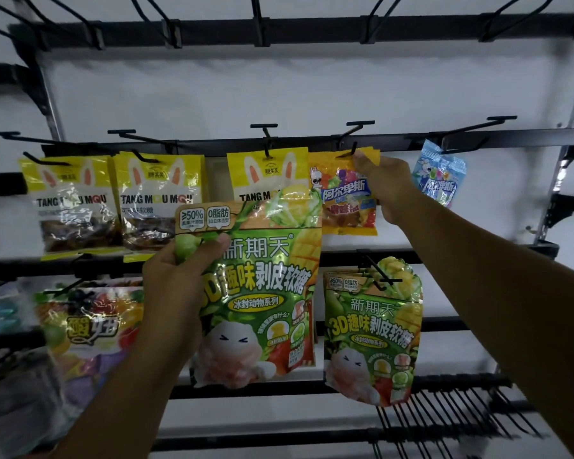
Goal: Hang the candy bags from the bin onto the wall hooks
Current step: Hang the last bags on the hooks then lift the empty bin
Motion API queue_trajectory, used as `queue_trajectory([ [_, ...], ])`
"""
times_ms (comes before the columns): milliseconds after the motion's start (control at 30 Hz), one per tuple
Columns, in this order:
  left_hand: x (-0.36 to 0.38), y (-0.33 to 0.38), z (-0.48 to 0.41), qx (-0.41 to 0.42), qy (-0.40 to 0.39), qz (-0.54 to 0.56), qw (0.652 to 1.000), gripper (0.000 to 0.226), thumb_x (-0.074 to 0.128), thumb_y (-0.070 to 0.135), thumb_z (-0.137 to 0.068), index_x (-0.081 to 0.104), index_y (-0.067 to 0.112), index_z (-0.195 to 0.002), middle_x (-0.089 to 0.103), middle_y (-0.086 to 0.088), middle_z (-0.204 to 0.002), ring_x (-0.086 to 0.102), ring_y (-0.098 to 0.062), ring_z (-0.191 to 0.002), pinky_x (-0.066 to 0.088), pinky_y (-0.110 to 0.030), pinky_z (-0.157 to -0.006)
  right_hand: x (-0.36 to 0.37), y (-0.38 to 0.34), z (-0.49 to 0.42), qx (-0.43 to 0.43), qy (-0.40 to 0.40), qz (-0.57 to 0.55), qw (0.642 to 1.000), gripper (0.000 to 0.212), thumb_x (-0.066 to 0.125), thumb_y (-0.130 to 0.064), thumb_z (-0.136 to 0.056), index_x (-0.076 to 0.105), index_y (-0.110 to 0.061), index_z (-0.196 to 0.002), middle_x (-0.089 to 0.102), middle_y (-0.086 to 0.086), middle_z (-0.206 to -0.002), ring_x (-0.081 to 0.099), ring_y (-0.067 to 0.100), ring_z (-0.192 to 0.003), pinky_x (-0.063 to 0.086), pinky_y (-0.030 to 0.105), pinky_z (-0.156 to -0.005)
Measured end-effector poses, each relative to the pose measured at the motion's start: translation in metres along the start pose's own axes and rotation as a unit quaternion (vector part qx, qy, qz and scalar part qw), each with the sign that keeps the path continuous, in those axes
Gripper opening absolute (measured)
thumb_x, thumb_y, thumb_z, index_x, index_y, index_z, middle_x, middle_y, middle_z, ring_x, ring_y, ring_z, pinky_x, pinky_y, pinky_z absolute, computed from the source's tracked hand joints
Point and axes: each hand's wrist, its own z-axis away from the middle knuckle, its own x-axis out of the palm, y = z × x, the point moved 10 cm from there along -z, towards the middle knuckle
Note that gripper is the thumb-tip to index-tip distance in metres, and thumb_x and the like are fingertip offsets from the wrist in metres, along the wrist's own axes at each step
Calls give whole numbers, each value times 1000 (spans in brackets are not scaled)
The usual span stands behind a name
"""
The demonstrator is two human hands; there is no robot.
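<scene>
L hand (176, 279) grips glossy green pouch (262, 293); R hand (383, 183) pinches crinkly orange bag (342, 200) at wire hook (348, 153).

White wall (312, 94) (dimly lit) crossed by black rails (312, 29).

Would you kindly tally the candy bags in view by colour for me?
Yellow rabbit-ear bags: 3
Green bags: 2, one in the left hand
Orange bag: 1, gripped by the right hand
Blue bag: 1
Multicoloured fruit bag: 1
Total: 8 clearly visible
</scene>
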Motion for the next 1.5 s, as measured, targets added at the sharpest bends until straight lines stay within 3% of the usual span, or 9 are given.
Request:
queue_trajectory([
  [133, -4, -2, -1, 5, -4, 1, 1000, 7, 73, 11, -80, 74, 17, -82, 77, -7, -86, 75, -30, -81, 60, -43, -71, -5, -2, -4, -23, 19, 22, 999, 31, 67, -43, -90, 59, -17, -75, 67, 2, -77, 65, 11, -66, 51, 28, -60],
  [233, -7, -6, 0, 5, -4, 3, 1000, 9, 73, 9, -81, 74, 18, -78, 77, -6, -84, 75, -29, -80, 60, -44, -71, -11, -10, -1, -69, 45, 62, 995, 28, 70, -38, -89, 61, -15, -102, 64, -8, -83, 62, 3, -69, 46, 23, -54],
  [533, -17, -17, -1, -19, 1, -1, 1000, 10, 75, 11, -80, 76, 20, -75, 77, -5, -84, 75, -28, -82, 59, -43, -74, -5, -24, 39, -171, 46, 325, 929, 62, 56, -34, -93, 29, -17, -147, 38, 7, -146, 49, 24, -117, 44, 45, -96],
  [700, -19, -24, 1, -29, -17, -3, 999, 7, 74, 12, -81, 74, 17, -87, 78, -4, -86, 75, -26, -82, 60, -39, -69, 10, -29, 78, -165, 10, 473, 865, 55, 45, -42, -98, 37, -18, -146, 41, 3, -149, 46, 30, -129, 36, 42, -99],
  [900, -19, -56, 2, -98, -40, 10, 994, 15, 76, 15, -80, 75, 14, -95, 76, -12, -98, 72, -35, -94, 54, -58, -88, 23, -25, 134, -156, -47, 521, 838, 48, 35, -45, -102, 43, -17, -141, 49, 6, -142, 48, 27, -126, 38, 37, -93],
  [1033, -15, -80, 6, -125, -40, -8, 991, 8, 77, 12, -80, 75, 20, -77, 77, 1, -81, 72, -26, -89, 56, -42, -84, 27, 3, 170, -145, -89, 554, 815, 58, 31, -51, -101, 30, -22, -151, 30, -2, -158, 30, 21, -143, 29, 38, -111],
  [1233, 1, -117, 18, -149, -75, -56, 984, 7, 77, 11, -79, 75, 18, -80, 77, -2, -83, 74, -26, -85, 59, -43, -79, 20, 38, 201, -125, -112, 569, 805, 60, 31, -54, -99, 27, -25, -152, 21, -3, -162, 17, 18, -149, 19, 39, -118],
  [1367, 18, -145, 30, -180, -109, -69, 975, 7, 79, 18, -78, 76, 21, -72, 77, -10, -90, 72, -34, -93, 55, -57, -88, 8, 52, 217, -117, -119, 574, 801, 60, 28, -55, -100, 24, -25, -152, 20, -3, -162, 15, 18, -150, 20, 42, -119],
  [1500, 41, -166, 41, -184, -133, -80, 971, 13, 77, 19, -82, 73, 20, -70, 75, -4, -82, 71, -28, -90, 57, -44, -83, -4, 65, 228, -103, -136, 572, 802, 62, 21, -58, -98, 24, -27, -151, 18, -5, -162, 12, 18, -150, 17, 40, -118],
])
